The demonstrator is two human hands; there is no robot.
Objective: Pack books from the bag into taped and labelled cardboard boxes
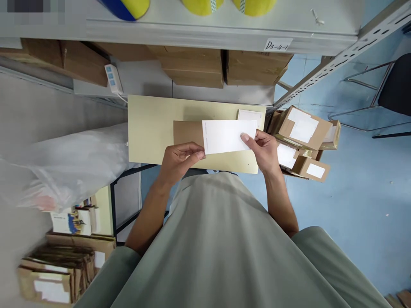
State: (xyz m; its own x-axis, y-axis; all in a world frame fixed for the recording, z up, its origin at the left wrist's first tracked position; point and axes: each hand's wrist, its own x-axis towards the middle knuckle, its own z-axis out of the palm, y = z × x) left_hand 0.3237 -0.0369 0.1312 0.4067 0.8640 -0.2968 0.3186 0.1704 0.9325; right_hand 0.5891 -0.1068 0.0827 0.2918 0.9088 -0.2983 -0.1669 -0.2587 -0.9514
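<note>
The right hand (266,152) grasps one white sheet (227,136) by its three o'clock end, thumb on top, while the left hand (176,163) has thumb and fingertips drawn together at the sheet's seven o'clock corner (whether they pinch the sheet itself, I cannot tell). The sheet is above the desk (150,128), face up, its long axis running from nine to three o'clock, with faint print along the nine o'clock edge. One brown cardboard piece (188,131) shows beyond that edge, partly covered; one second white sheet (248,114) lies between one and two o'clock. Farther out, at three o'clock, are several stacked boxes (292,147), four white labels showing; one power strip (113,79) is at ten o'clock, and three yellow items (202,6) sit on the twelve o'clock shelf (192,32).
</note>
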